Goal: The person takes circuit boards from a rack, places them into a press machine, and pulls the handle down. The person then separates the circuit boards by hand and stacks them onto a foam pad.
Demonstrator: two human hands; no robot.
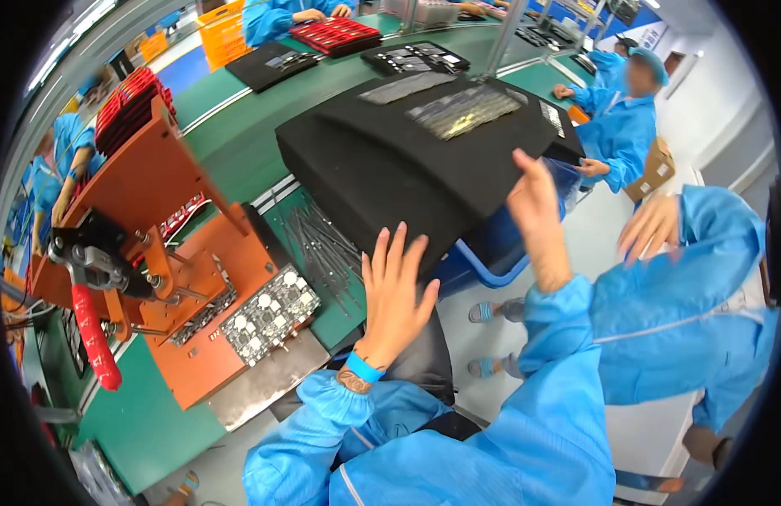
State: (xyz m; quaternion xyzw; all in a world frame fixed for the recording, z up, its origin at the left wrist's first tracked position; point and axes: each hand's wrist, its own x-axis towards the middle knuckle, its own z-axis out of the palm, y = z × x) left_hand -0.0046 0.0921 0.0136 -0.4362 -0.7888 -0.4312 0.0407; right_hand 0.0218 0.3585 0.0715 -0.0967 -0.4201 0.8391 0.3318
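Observation:
My left hand (395, 291), with a blue band at its wrist, is spread flat over the near edge of a black foam slab (365, 160); whether it touches is unclear. Raised beside the slab's right side is my right hand (535, 202), seen edge-on, fingers extended and nothing visible in it. Strips of silvery and yellowish parts (466, 110) lie on top of the slab. Left of my left hand, a green circuit board panel (271, 314) sits on an orange fixture (192, 363). A toggle clamp with a red handle (95, 337) belongs to that fixture.
Thin black strips (319, 244) are scattered on the green bench between fixture and slab. A blue bin (483, 266) stands under the slab. Close at my right is a person in a blue smock (677, 320); another person (622, 126) stands beyond the slab. Red trays (336, 35) lie farther back.

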